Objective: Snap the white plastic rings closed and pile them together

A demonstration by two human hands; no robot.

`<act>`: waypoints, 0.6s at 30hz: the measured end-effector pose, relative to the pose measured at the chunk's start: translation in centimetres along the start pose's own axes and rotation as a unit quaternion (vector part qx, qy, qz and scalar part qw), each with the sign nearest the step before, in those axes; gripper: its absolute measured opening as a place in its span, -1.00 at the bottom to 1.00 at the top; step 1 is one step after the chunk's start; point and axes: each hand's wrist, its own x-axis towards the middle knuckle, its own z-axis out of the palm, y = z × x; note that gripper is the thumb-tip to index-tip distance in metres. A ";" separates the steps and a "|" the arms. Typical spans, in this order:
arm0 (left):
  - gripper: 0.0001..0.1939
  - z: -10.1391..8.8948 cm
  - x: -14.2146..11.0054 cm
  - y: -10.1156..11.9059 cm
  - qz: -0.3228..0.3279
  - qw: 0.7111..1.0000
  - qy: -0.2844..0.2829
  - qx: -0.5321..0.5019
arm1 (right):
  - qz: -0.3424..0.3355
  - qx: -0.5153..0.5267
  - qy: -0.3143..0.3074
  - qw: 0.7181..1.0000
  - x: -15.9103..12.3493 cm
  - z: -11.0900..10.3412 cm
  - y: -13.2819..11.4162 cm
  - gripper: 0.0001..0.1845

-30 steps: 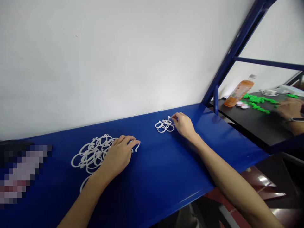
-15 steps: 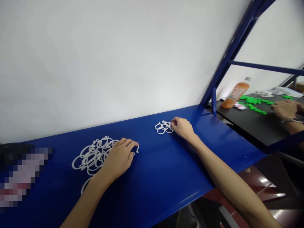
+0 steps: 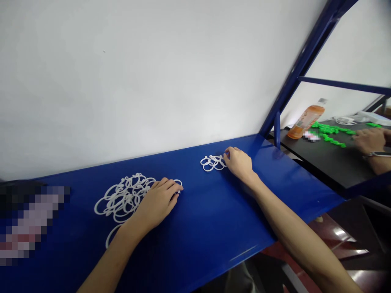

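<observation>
A: Where do the thin white plastic-looking rings lie?

B: A tangled heap of smooth white rings (image 3: 125,199) lies left of centre, small round knobs along its loops. A smaller flat cluster of overlapping white rings (image 3: 208,164) lies right of centre, on the smooth, glossy blue tabletop (image 3: 198,228).

A: State of the hands?

B: The left hand (image 3: 160,201) is palm down at the heap's right edge, fingers bent over a slim white curved ring (image 3: 177,180); whether it is gripped cannot be told. The right hand (image 3: 240,162) has its thumb and fingers drawn together at the cluster's right edge; the fingertips are partly hidden, so a firm hold cannot be confirmed.

A: Surroundings?

B: Matte off-white wall (image 3: 152,81) across the top. At the right, a clear bottle of orange liquid (image 3: 306,121) leans beside bright green knobbly pieces (image 3: 328,129) on a dull black table (image 3: 324,156), near another person's hand (image 3: 371,140).
</observation>
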 end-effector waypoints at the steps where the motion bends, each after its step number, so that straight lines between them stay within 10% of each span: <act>1: -0.77 0.0 0.1 0.0 0.002 1.000 0.007 -0.001 | -0.009 0.000 0.011 1.000 -0.1 -0.1 -0.1 -0.72; 7: -0.77 -0.5 0.3 0.8 -0.010 0.996 0.057 -0.064 | -0.209 0.089 0.071 0.971 -1.8 -0.9 -2.0 -0.71; 12: -0.77 -1.4 0.5 2.3 -0.094 0.967 0.071 -0.226 | -0.413 0.260 -0.053 0.871 -5.1 -0.9 -4.7 -0.60; 18: -0.74 -1.2 0.6 2.4 -0.175 0.911 0.056 -0.369 | -0.398 0.319 -0.133 0.850 -6.5 -0.3 -5.9 -0.72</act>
